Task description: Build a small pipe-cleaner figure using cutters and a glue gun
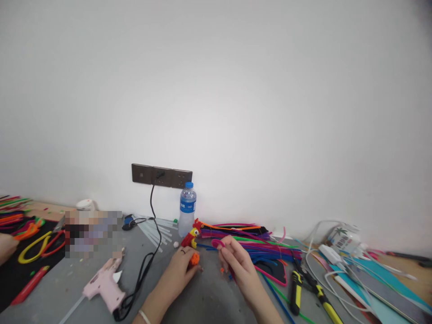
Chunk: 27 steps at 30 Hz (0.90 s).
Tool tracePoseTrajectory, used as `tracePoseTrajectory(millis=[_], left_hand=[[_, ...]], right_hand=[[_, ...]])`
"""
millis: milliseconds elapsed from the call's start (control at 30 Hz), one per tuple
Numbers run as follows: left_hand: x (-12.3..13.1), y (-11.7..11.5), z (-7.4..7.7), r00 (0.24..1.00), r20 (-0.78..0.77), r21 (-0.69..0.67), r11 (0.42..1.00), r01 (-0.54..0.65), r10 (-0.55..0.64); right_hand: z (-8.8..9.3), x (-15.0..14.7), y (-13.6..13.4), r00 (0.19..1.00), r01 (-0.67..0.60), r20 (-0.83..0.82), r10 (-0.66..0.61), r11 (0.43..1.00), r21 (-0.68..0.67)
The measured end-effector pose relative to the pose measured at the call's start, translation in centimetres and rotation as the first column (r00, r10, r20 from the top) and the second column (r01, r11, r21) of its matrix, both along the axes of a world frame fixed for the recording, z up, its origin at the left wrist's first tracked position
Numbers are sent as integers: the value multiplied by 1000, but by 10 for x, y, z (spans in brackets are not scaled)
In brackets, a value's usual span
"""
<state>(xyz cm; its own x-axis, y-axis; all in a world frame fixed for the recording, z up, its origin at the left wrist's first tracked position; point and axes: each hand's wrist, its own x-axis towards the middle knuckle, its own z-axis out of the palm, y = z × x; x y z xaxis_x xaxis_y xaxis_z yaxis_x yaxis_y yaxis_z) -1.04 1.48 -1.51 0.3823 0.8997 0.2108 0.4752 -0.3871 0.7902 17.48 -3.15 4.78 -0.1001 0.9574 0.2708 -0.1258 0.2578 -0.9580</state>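
Observation:
My left hand is closed around a small fuzzy orange piece, which shows between thumb and fingers. Right behind its fingers stands a red and yellow rooster figure with a white eye; whether the hand touches it I cannot tell. My right hand pinches a magenta pipe cleaner bent into a loop at the fingertips. Small orange and blue bits lie on the grey table below the right fingers.
A bundle of pipe cleaners and a water bottle stand behind my hands. Left are a pink glue gun with its black cord and yellow-handled scissors; another person's hand is at the edge. Right are yellow-black pliers and white cables.

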Motion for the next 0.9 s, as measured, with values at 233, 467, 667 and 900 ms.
tracePoseTrajectory(millis=[233,467,667,900], left_hand=[[1,-4,5,997,54,54,998,45,-47],[0,-2,5,998,-51,88,996,32,-27],[0,-2,2,998,-64,93,996,3,3],[2,-7,20,984,177,71,997,9,-22]], right_hand=[[-16,-23,2,945,-251,-232,231,966,-59],[-13,-21,6,983,-171,-88,163,981,-94],[-32,-21,19,995,-85,31,96,963,-254],[-32,-14,18,994,-92,-76,73,954,-286]])
